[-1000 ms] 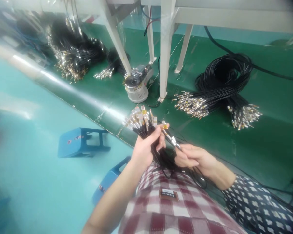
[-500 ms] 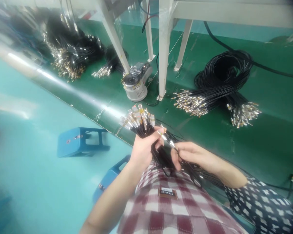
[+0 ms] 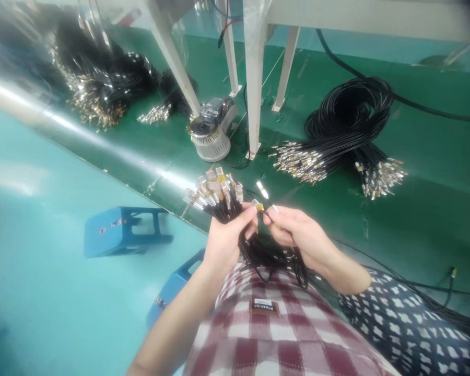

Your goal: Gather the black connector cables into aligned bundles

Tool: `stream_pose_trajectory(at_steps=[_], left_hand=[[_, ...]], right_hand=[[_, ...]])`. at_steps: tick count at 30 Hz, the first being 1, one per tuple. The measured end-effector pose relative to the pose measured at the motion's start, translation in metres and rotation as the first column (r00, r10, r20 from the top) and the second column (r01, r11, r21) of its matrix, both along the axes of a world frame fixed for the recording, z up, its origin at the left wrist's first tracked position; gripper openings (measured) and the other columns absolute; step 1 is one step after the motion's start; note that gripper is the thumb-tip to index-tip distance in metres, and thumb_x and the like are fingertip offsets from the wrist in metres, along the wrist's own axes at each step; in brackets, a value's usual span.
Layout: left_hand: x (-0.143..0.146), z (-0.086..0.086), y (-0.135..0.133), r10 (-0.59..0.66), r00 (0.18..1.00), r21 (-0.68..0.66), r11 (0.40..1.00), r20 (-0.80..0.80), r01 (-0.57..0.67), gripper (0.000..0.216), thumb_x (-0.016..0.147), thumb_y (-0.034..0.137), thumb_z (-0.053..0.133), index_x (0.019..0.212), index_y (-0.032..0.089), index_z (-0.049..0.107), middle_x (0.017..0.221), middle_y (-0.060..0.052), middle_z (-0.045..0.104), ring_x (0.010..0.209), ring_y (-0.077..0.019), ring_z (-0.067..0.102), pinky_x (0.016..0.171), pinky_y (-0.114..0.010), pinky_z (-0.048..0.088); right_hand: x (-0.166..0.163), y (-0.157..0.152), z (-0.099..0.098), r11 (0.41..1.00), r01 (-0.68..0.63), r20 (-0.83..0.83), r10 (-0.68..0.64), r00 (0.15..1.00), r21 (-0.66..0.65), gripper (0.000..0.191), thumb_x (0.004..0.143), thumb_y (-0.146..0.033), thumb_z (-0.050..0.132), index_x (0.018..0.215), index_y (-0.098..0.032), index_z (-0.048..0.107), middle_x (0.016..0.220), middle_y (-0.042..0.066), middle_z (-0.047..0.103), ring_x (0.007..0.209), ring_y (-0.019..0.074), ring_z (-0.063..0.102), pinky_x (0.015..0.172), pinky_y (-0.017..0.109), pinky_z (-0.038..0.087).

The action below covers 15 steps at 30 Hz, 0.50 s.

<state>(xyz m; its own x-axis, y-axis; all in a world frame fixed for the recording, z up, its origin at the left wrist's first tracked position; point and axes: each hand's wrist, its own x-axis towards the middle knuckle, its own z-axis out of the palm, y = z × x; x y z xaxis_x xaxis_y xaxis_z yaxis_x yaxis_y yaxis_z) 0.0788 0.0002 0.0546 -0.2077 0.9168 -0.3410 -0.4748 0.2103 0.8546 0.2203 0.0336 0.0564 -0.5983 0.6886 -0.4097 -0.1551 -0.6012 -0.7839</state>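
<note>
My left hand (image 3: pixel 225 240) is closed round a bundle of thin black cables (image 3: pixel 215 196) whose metal connector ends fan out above the fist. My right hand (image 3: pixel 297 232) pinches a single black cable just below its metal connector (image 3: pixel 263 191), holding it upright beside the bundle. The two hands nearly touch, over the front edge of the green workbench (image 3: pixel 434 209). The cables' loose lengths hang down in loops (image 3: pixel 272 256) between my wrists onto my lap.
A coil of black cables (image 3: pixel 348 125) with connector ends lies at the right of the bench, more piles (image 3: pixel 105 83) at the far left. A round tape dispenser (image 3: pixel 209 133) stands by white frame legs (image 3: pixel 253 78). Blue stools (image 3: pixel 121 230) stand on the teal floor.
My right hand has risen and closed in on the left hand, bringing the single cable's connector up beside the bundle. The view has shifted slightly.
</note>
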Motion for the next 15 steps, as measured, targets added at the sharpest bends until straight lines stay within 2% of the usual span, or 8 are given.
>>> stream_pose_trajectory(at_steps=[6, 15], left_hand=[[-0.0025, 0.0019, -0.0003, -0.032, 0.999, -0.009, 0.999, 0.018, 0.032, 0.006, 0.075, 0.016, 0.067, 0.078, 0.012, 0.069, 0.056, -0.001, 0.056, 0.043, -0.0062, 0.043, 0.046, -0.023, 0.034], [-0.0024, -0.0014, 0.0031, -0.055, 0.997, -0.023, 0.998, 0.049, 0.056, 0.014, 0.068, 0.016, 0.074, 0.08, 0.01, 0.071, 0.06, -0.004, 0.06, 0.049, -0.0082, 0.048, 0.042, -0.02, 0.03]], right_hand=[[0.0037, 0.0043, -0.0049, 0.981, -0.057, -0.194, 0.02, 0.981, -0.187, 0.023, 0.089, -0.033, 0.056, 0.077, -0.014, 0.054, 0.043, -0.012, 0.024, 0.039, 0.0037, 0.013, 0.04, 0.02, 0.009], [0.0038, 0.0037, -0.0089, 0.941, -0.19, -0.4, 0.065, 0.914, -0.281, 0.02, 0.093, -0.025, 0.049, 0.077, -0.014, 0.054, 0.044, -0.012, 0.022, 0.038, 0.0037, 0.011, 0.04, 0.019, 0.012]])
